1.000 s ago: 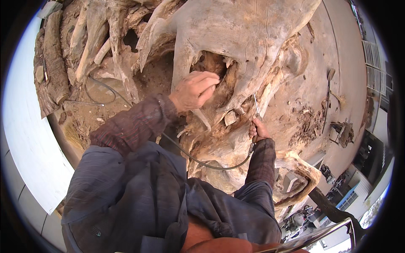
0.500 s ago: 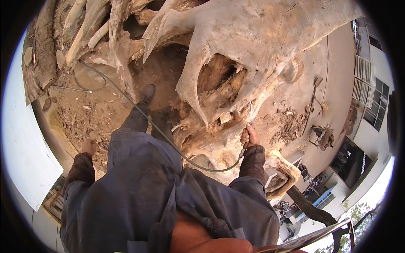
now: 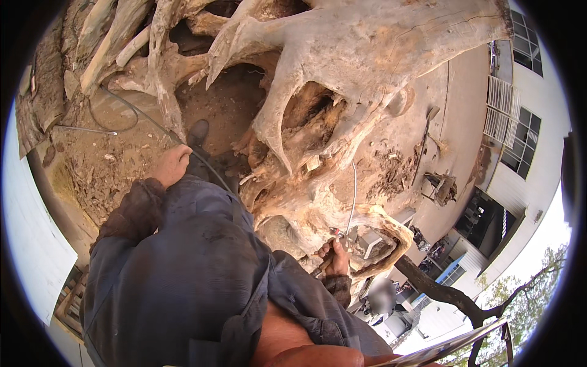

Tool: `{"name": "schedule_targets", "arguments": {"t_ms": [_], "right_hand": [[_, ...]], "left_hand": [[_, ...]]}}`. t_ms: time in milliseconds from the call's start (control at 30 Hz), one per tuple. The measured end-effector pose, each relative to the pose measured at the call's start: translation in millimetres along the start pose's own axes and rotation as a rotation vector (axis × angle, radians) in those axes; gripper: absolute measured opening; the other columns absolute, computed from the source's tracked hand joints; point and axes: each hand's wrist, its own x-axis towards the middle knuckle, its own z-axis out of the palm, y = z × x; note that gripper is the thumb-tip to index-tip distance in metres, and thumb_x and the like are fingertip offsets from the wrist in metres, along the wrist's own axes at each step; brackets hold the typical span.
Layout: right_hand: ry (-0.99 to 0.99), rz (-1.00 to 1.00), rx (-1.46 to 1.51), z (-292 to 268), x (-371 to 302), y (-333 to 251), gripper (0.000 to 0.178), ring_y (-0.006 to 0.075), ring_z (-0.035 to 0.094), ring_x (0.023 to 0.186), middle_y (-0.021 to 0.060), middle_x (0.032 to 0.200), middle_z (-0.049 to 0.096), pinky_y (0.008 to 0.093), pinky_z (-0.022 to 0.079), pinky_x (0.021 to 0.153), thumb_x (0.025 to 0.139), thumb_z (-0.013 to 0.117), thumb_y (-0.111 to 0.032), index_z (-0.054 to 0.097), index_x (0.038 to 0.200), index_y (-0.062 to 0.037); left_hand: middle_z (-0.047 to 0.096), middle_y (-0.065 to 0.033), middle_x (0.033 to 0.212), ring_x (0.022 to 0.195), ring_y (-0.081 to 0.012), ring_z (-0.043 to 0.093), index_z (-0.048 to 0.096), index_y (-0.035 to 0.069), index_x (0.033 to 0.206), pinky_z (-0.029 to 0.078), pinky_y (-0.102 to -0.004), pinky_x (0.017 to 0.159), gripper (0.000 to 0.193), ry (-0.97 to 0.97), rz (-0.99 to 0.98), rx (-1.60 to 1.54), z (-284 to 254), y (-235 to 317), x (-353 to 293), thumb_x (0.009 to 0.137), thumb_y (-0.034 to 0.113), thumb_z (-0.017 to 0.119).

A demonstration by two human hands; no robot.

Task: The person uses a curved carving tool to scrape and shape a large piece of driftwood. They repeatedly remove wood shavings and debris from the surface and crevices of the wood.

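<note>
My right hand (image 3: 337, 258) is closed around the handle of an air blow gun, low beside the hollow end of a large pale root stump (image 3: 379, 37). The blow gun's long thin metal nozzle (image 3: 354, 196) rises from the fist and curves slightly, its tip close to the wood. My left hand (image 3: 171, 166) is over my left leg, fingers curled at the grey-green hose (image 3: 214, 173), which seems to pass under the fingertips. The hose runs from the upper left past the left hand, then disappears behind my jacket.
My shoe (image 3: 198, 132) stands on dirt between the roots. A thin metal rod (image 3: 85, 129) and wood chips lie at left, near a white sheet (image 3: 36, 244). To the right are a long-handled shovel (image 3: 425, 140), a bark pile and a building (image 3: 520, 122).
My left hand has risen and moved right to the hose. My right hand has dropped lower and closer to my body with the blow gun, drawing its nozzle back.
</note>
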Motion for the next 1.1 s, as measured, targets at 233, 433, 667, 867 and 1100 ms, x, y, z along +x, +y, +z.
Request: {"name": "schedule_targets", "arguments": {"t_ms": [233, 433, 667, 867, 1100], "right_hand": [[-0.142, -0.116, -0.305, 111, -10, -6, 0.022, 0.0186, 0.056, 0.072, 0.0054, 0.081, 0.055, 0.0379, 0.054, 0.075, 0.092, 0.066, -0.019, 0.056, 0.103, -0.0018], [-0.061, 0.022, -0.359, 186, 38, -17, 0.018, 0.0116, 0.050, 0.058, 0.0006, 0.072, 0.052, 0.0282, 0.043, 0.052, 0.095, 0.065, -0.023, 0.057, 0.093, -0.0070], [0.097, -0.019, -0.534, 254, 63, -16, 0.032, 0.0093, 0.041, 0.044, -0.0032, 0.058, 0.043, 0.0279, 0.037, 0.040, 0.096, 0.068, -0.037, 0.053, 0.083, -0.0108], [0.178, -0.188, -0.824, 248, 111, 3, 0.056, 0.0170, 0.053, 0.060, 0.0084, 0.070, 0.061, 0.0361, 0.046, 0.057, 0.094, 0.071, -0.047, 0.066, 0.096, 0.0087], [-0.009, -0.139, -0.613, 271, 103, 6, 0.052, 0.0143, 0.056, 0.075, 0.0071, 0.089, 0.066, 0.0331, 0.047, 0.066, 0.092, 0.073, -0.043, 0.067, 0.104, 0.0073]], "left_hand": [[0.071, -0.0233, 0.098, 0.092, -0.0398, 0.068, 0.068, -0.002, 0.110, 0.051, -0.0450, 0.081, 0.037, -0.715, 0.296, -0.132, 56, 113, 5, 0.094, 0.030, 0.059], [0.068, -0.0271, 0.109, 0.100, -0.0400, 0.065, 0.064, -0.004, 0.116, 0.047, -0.0476, 0.083, 0.059, -1.093, 0.333, -0.106, 109, 158, -13, 0.096, 0.051, 0.057], [0.067, -0.0184, 0.110, 0.106, -0.0272, 0.062, 0.058, -0.006, 0.122, 0.047, -0.0410, 0.088, 0.069, -1.185, 0.229, -0.437, 112, 176, -33, 0.093, 0.056, 0.060], [0.064, -0.0082, 0.089, 0.077, -0.0159, 0.064, 0.056, -0.001, 0.120, 0.052, -0.0320, 0.067, 0.033, -0.960, -0.192, -1.125, 117, 183, -51, 0.090, 0.008, 0.064], [0.058, -0.0098, 0.074, 0.044, -0.0151, 0.051, 0.049, -0.001, 0.117, 0.038, -0.0317, 0.035, 0.031, -0.539, -0.298, -0.885, 119, 182, -51, 0.087, -0.003, 0.054]]}}
